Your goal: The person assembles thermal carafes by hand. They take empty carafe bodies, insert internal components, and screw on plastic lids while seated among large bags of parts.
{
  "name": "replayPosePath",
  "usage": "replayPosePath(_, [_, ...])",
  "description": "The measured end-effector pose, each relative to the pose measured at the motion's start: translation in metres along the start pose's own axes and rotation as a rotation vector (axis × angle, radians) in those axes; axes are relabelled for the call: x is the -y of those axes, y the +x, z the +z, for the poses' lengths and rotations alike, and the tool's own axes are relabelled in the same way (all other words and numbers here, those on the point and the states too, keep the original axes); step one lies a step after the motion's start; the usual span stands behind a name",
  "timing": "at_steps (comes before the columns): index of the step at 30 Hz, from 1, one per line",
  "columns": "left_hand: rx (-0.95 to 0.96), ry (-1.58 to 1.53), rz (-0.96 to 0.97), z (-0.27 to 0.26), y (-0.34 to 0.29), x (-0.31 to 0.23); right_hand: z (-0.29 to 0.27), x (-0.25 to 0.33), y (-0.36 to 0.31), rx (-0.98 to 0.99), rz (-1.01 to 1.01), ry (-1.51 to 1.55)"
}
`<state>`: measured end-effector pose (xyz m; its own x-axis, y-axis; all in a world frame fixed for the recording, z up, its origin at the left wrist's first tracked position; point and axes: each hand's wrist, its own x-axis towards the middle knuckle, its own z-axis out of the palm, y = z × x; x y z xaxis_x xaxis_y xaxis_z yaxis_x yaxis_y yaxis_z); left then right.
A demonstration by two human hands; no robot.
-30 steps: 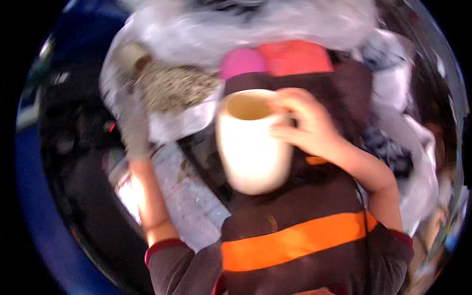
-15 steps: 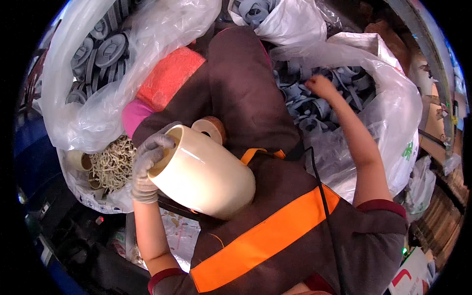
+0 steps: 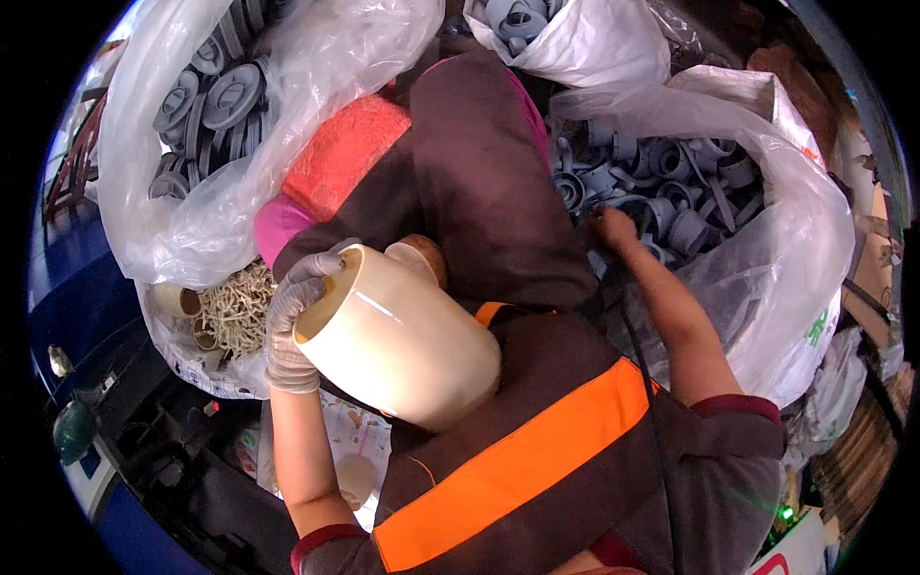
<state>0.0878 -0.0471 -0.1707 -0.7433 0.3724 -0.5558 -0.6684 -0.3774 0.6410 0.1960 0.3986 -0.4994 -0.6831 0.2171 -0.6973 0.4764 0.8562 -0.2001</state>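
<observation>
My gloved left hand (image 3: 299,311) grips the open rim of a large cream plastic cylinder (image 3: 407,340) with a rounded lower end. It lies tilted across my lap, its mouth toward the upper left, with the fingertips over the rim. Partly hidden behind it is a small round brown piece (image 3: 422,257) with a pale end. My bare right hand (image 3: 615,230) is at the near left edge of a clear-lined bag (image 3: 767,278), beside the grey plastic fittings (image 3: 685,192) in it. Its fingers are curled; what they hold, if anything, cannot be made out.
Grey round lids (image 3: 233,96) fill a plastic-lined bag (image 3: 134,192) at the upper left. Below it, a sack holds thin cream offcuts (image 3: 240,311) and short cream tube pieces. Another white sack (image 3: 613,48) of grey rings stands at the top. A black cord (image 3: 661,450) crosses my front.
My right hand has moved down from over the grey fittings to the bag's near left edge. The left hand still holds the cream cylinder. The whole view has shifted slightly.
</observation>
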Motion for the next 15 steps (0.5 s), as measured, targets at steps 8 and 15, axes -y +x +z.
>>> replayPosePath(8, [0.147,0.199,-0.072,0.05,0.024,-0.024,-0.222,0.102,-0.079,-0.255,-0.287,1.19])
replayPosePath(15, [0.526,0.463,-0.046,0.081,0.046,-0.033,-0.305,0.297,-0.162,0.219,-0.77,0.89])
